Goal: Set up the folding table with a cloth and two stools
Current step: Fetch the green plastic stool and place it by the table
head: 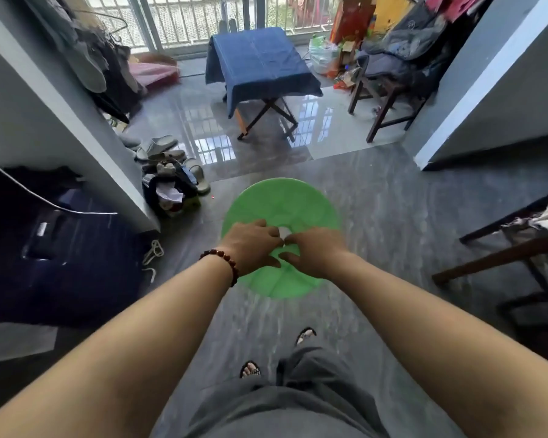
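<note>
Stool (pixel 280 213), green, round, is held at centre frame above the floor, well short of the cloth-covered folding table (pixel 260 63) by the balcony. L. hand (pixel 252 245) and R. hand (pixel 314 252) are closed on the seat's central hole, fingers hooked in. Shoe pile (pixel 168 162) at left may be tripped over en route; blur hides the stool's legs. No legible brand or writing is visible.

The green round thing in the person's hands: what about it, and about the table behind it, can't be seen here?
- Green stool, head view: only the round seat shows, so its legs are hidden beneath; the left hand and right hand cover the centre hole.
- Folding table: the blue cloth covers its top; only the crossed legs show.
- A second stool: not visible in this view.
</note>
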`<state>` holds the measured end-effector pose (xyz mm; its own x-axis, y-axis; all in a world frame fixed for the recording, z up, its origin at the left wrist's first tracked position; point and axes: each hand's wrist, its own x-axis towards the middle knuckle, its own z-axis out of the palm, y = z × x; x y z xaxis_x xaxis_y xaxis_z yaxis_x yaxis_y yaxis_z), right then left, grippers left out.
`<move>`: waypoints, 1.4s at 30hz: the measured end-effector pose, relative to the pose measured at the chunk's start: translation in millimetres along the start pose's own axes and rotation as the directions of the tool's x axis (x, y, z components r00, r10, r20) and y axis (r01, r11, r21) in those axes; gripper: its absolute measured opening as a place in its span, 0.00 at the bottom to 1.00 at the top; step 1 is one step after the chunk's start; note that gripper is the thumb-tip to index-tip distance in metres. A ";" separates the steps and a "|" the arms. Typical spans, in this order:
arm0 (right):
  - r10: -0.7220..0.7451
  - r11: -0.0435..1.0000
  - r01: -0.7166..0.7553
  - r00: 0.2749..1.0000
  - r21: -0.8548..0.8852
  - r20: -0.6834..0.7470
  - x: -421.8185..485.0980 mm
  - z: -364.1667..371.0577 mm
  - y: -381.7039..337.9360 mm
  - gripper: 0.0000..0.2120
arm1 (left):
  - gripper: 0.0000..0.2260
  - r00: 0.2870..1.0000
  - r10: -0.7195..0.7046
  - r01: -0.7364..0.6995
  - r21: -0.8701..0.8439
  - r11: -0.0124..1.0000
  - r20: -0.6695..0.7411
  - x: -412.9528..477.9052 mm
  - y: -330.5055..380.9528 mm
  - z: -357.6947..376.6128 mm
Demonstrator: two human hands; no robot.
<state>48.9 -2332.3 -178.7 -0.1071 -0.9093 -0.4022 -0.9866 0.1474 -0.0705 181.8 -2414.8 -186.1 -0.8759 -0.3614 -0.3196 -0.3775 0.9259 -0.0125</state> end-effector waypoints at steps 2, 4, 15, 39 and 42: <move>-0.006 1.000 0.006 1.000 -0.006 0.006 26.0 -8.1 15.3 0.23 | 0.23 1.000 0.008 -0.008 -0.012 1.000 0.002 25.7 -15.8 -4.5; -0.015 1.000 0.015 1.000 -0.003 0.006 57.4 -16.9 32.2 0.23 | 0.23 1.000 0.011 -0.011 -0.006 1.000 0.017 55.6 -34.1 -8.1; -0.030 0.999 0.030 0.999 0.028 -0.022 233.0 -115.5 163.4 0.23 | 0.23 0.999 -0.044 0.045 0.042 0.998 -0.005 251.3 -135.3 -87.0; 0.028 0.999 -0.027 0.998 -0.019 0.048 562.3 -258.8 350.9 0.23 | 0.23 0.999 0.039 -0.039 -0.074 0.996 -0.011 598.5 -357.0 -169.2; 0.055 0.998 -0.055 0.997 0.009 0.052 615.4 -288.1 365.8 0.23 | 0.23 0.999 0.038 -0.038 -0.064 0.997 0.007 638.3 -401.5 -190.2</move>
<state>-413.4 -2950.1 -188.9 -0.1546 -0.8783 -0.4525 -0.9779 0.2011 -0.0563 -282.9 -3038.1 -204.8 -0.8875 -0.3251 -0.3265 -0.3627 0.9299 0.0601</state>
